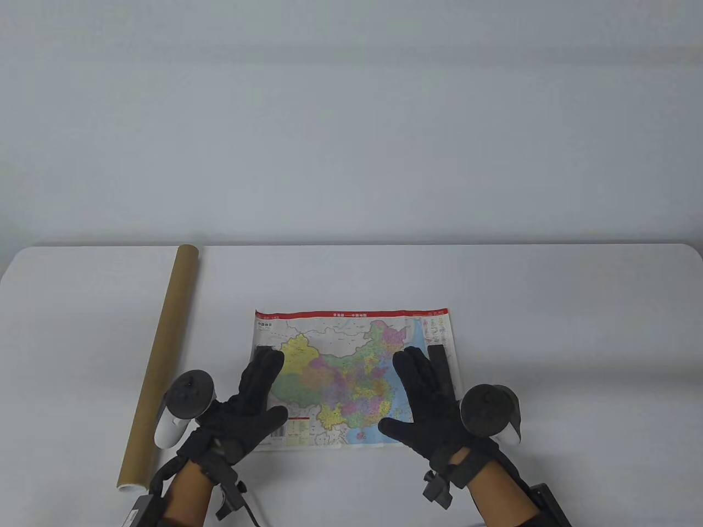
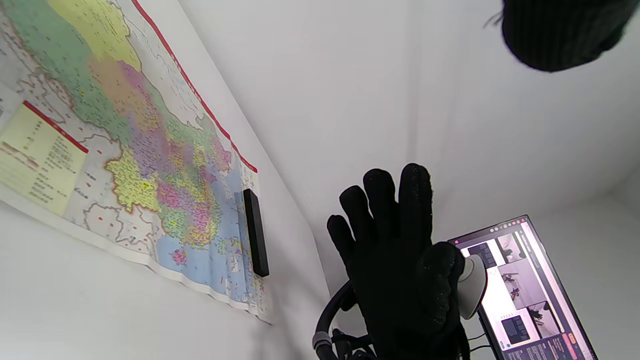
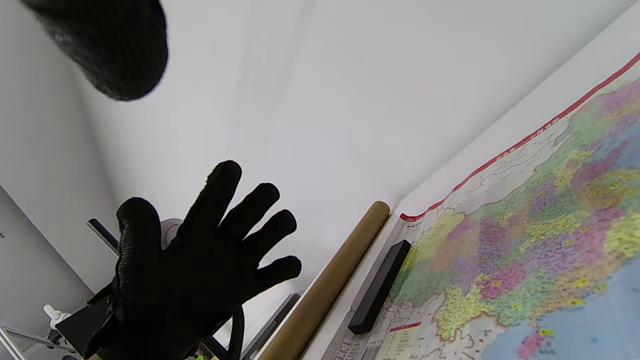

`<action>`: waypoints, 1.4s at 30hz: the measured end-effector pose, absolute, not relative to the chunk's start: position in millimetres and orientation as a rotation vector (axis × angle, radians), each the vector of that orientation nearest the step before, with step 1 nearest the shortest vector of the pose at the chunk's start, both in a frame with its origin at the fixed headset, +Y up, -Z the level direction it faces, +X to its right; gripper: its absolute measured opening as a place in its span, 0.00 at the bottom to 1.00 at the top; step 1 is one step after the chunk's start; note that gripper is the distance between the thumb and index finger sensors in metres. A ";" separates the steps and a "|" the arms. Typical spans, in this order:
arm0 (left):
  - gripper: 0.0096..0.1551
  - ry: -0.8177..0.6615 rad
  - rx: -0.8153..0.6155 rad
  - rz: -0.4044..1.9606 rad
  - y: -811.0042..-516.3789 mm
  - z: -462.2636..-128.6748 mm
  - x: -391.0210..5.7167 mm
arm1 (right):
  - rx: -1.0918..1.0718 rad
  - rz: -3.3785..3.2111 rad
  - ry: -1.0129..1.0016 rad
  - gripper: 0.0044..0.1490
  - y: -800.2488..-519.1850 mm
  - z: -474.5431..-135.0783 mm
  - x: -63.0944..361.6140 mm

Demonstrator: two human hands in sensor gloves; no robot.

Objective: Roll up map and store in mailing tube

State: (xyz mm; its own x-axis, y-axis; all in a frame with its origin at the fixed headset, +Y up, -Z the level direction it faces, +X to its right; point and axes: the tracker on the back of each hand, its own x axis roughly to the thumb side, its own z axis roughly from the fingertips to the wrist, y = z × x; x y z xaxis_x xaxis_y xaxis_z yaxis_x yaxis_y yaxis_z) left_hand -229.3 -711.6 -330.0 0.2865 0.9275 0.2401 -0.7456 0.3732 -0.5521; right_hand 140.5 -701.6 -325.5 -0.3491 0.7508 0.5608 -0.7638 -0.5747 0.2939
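Two gloved hands, left hand (image 1: 250, 398) and right hand (image 1: 425, 403), hover with fingers spread and gripping nothing above the map (image 1: 354, 379), which lies flat on the table (image 1: 549, 329). Two black bars, the left weight (image 1: 262, 349) and right weight (image 1: 441, 369), pin its side edges. The mailing tube (image 1: 159, 365) lies well left. Judgement: lift the weights away first, then roll evenly from one edge.

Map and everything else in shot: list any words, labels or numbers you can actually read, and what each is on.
Map: print in the red top band, the corner heading and the yellow legend box is too small and blurred to read.
Mailing tube: no markings visible.
Monitor: on-screen text too small to read.
Nothing legible in any view.
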 end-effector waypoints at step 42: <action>0.56 0.711 -0.280 0.523 -733.0 -410.2 -368.8 | 0.834 2.009 -0.032 0.65 -699.0 -323.4 138.6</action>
State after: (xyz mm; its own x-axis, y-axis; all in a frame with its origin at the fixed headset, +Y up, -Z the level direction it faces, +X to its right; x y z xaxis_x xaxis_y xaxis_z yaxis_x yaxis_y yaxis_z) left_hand -368.8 -733.0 -410.2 0.6377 0.3589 -0.6816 -0.5440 0.8363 -0.0686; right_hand 138.6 -699.0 -323.4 -0.3382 0.7507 0.5675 -0.7682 -0.5686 0.2944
